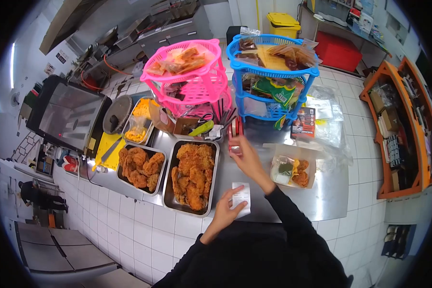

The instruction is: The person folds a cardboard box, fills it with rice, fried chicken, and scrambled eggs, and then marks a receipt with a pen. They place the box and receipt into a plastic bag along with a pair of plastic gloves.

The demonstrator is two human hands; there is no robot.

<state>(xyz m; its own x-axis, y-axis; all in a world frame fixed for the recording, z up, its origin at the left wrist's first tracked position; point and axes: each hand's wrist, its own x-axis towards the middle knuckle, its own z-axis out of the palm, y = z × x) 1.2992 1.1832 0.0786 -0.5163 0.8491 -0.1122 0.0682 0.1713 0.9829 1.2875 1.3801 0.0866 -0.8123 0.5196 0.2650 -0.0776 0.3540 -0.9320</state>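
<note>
My left hand (226,211) holds a small white paper slip (241,199) at the table's front edge, thumb on its face. My right hand (245,154) reaches over the middle of the steel table, its fingers at a narrow red object (235,129); whether they grip it is hard to make out. Left of my hands stands a metal tray of large fried chicken pieces (195,175), and beside it a smaller tray of fried pieces (140,167). To the right sits an open paper box (293,165) with fried pieces, something green and something white inside.
Behind stand a pink tiered rack (197,89) and a blue tiered rack (273,72) with bagged sauces. A knife (111,151) lies on a yellow board (105,144) at the left. Plastic bags (331,139) lie back right. A person (41,196) is far left.
</note>
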